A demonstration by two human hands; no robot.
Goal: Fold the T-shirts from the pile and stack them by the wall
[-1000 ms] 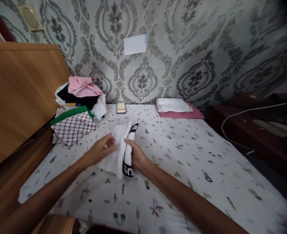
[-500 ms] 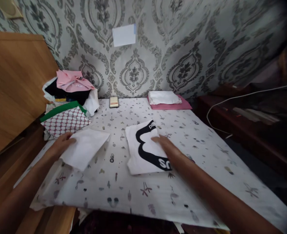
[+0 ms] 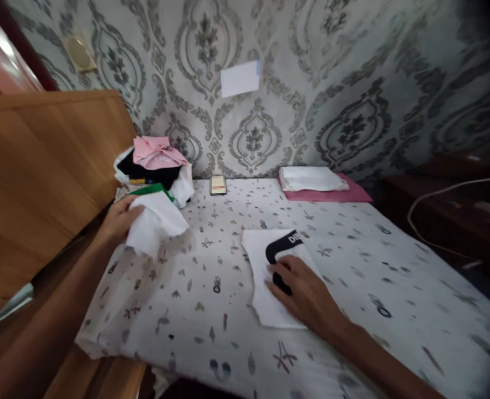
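Observation:
My left hand [image 3: 122, 219] is closed on one edge of a thin white cloth [image 3: 157, 221]. The cloth hangs in loose folds above the left side of the bed and hides part of a green cloth [image 3: 156, 189] behind it. On the patterned bedsheet [image 3: 224, 332] lies a folded white T-shirt [image 3: 265, 307] with a black printed band and white letters. My right hand [image 3: 299, 288] rests on top of the shirt, fingers apart and slightly bent, covering much of the print.
A heap of clothes with a pink garment [image 3: 157, 152] on top stands at the back left, beside a wooden panel [image 3: 62, 183]. Near the wall lie a small box [image 3: 218, 185] and a folded white cloth [image 3: 311, 179] on a dark pink one [image 3: 355, 191]. A cable [image 3: 419, 205] hangs at the right.
The view has turned left. My left hand has raised the white cloth toward the clothes heap, over the red-and-white patterned cloth. My right hand has moved from the shirt's right edge onto its print.

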